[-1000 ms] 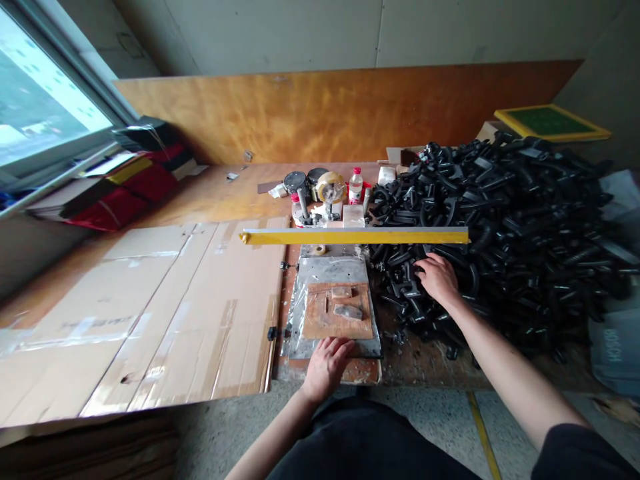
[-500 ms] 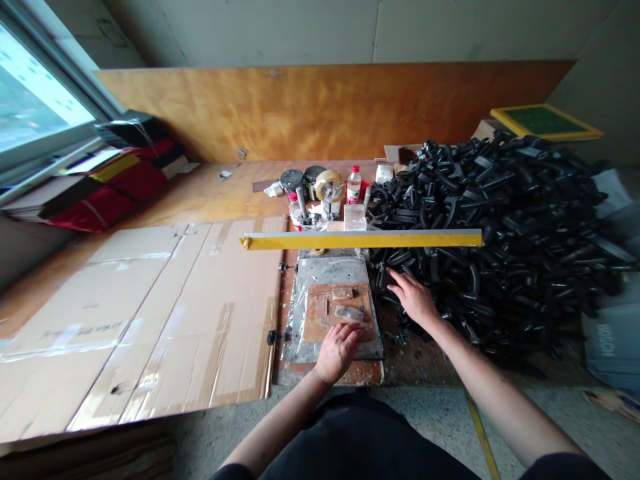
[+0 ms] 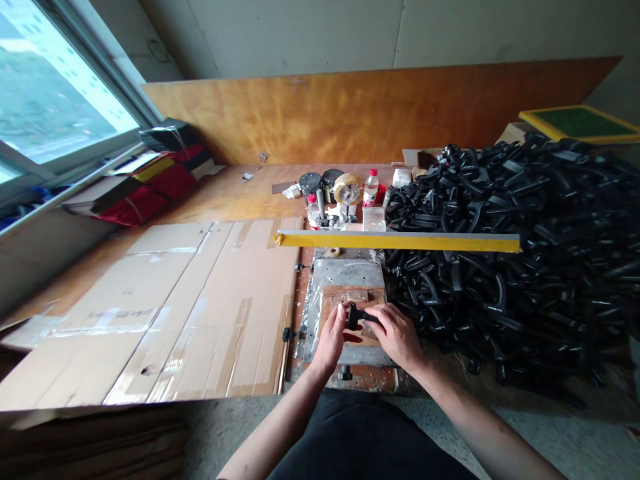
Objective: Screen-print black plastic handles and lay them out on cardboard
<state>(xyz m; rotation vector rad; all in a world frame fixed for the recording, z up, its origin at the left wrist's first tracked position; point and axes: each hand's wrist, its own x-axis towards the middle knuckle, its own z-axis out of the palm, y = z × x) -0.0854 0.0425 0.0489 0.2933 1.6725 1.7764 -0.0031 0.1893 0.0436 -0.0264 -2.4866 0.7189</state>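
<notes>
A small black plastic part (image 3: 356,316) with a wide end and a narrower arm is held over the brown board (image 3: 327,300) on the grey metal plate (image 3: 325,272). My right hand (image 3: 399,335) is closed around its narrower right end. At the wide left end, my left hand (image 3: 330,343) grips with thumb and fingertips, other fingers curled beneath. A small block (image 3: 357,295) sits on the board just beyond the part. My hands partly cover the board.
A large heap of similar black parts (image 3: 465,267) lies to the right. A yellow-faced bar (image 3: 400,242) spans above the plate's far side. Flattened cardboard (image 3: 200,313) covers the left. Behind stand a tape roll (image 3: 347,189), bottles (image 3: 371,189) and dark tubs (image 3: 310,183).
My right hand has come back from the heap's edge with a black part. My left hand has turned upright from the board and met it. The view has shifted left.
</notes>
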